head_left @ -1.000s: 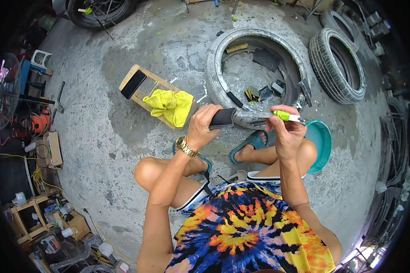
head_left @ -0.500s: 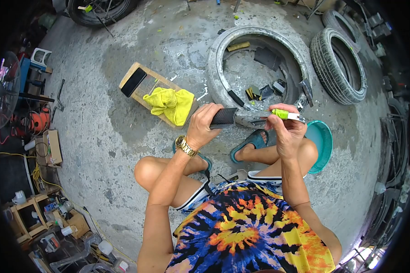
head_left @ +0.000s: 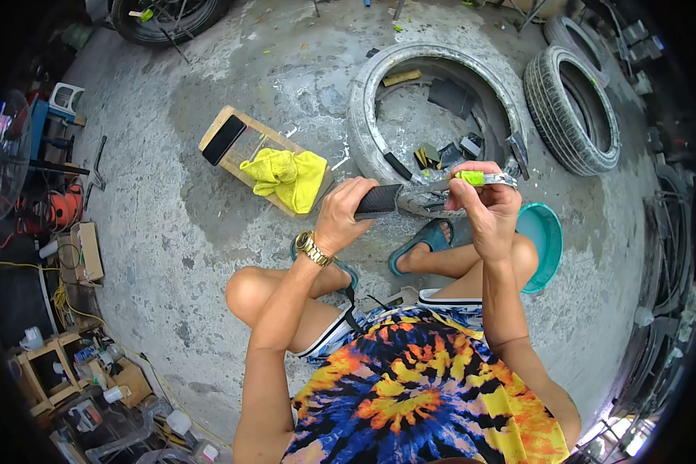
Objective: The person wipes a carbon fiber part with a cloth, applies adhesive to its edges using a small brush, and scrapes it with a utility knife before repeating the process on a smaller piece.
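Observation:
My left hand (head_left: 346,207) is closed on one end of a black, textured rectangular piece (head_left: 380,202). In my right hand (head_left: 485,207) is a cutter knife (head_left: 491,179) with bright green tape around its metal body. Its thin grey blade points left, towards the far end of the black piece. Both hands are raised over the near rim of a worn, grey tire (head_left: 363,112) that lies flat on the floor. Inside its ring are several dark scraps (head_left: 429,155) and a yellowish block (head_left: 402,78).
Left of the tire, a wooden board (head_left: 228,172) carries a phone (head_left: 223,140) and a yellow cloth (head_left: 284,179). A teal basin (head_left: 549,251) stands by my right knee. More tires (head_left: 571,112) lie at right. Tools and boxes (head_left: 90,251) crowd the left edge.
The blade has drawn slightly towards my right hand, and that hand's grip on the cutter knife has shifted a little. My left hand still holds the black piece in nearly the same place.

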Demonstrator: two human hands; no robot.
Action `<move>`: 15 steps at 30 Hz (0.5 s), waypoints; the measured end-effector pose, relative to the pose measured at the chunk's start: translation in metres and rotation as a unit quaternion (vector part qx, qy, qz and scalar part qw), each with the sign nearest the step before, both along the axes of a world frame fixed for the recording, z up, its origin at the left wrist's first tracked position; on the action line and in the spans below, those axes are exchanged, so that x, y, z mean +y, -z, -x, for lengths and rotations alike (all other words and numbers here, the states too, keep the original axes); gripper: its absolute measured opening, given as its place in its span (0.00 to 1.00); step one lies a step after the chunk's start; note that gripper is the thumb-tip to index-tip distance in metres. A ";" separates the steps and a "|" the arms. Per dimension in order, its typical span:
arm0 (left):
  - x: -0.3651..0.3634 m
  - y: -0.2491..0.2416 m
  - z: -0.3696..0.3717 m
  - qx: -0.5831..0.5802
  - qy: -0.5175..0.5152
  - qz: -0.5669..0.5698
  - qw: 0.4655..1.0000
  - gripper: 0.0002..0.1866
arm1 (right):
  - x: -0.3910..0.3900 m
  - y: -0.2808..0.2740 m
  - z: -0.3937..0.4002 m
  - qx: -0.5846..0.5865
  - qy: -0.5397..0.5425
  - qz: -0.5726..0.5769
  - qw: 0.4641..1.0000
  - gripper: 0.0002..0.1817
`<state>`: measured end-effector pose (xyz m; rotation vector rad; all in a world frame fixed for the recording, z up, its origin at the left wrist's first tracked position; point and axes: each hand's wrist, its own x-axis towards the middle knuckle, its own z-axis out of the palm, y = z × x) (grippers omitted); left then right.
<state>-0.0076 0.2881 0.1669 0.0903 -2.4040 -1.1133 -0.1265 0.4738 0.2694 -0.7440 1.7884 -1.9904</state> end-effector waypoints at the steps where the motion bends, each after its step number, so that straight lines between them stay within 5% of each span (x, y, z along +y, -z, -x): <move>1: 0.000 0.001 0.000 -0.008 0.000 -0.009 1.000 0.23 | -0.001 -0.001 0.000 -0.005 -0.002 0.003 1.000 0.08; 15: -0.002 0.005 -0.002 -0.001 0.003 -0.020 1.000 0.23 | -0.002 -0.004 0.002 -0.001 0.003 0.011 1.000 0.09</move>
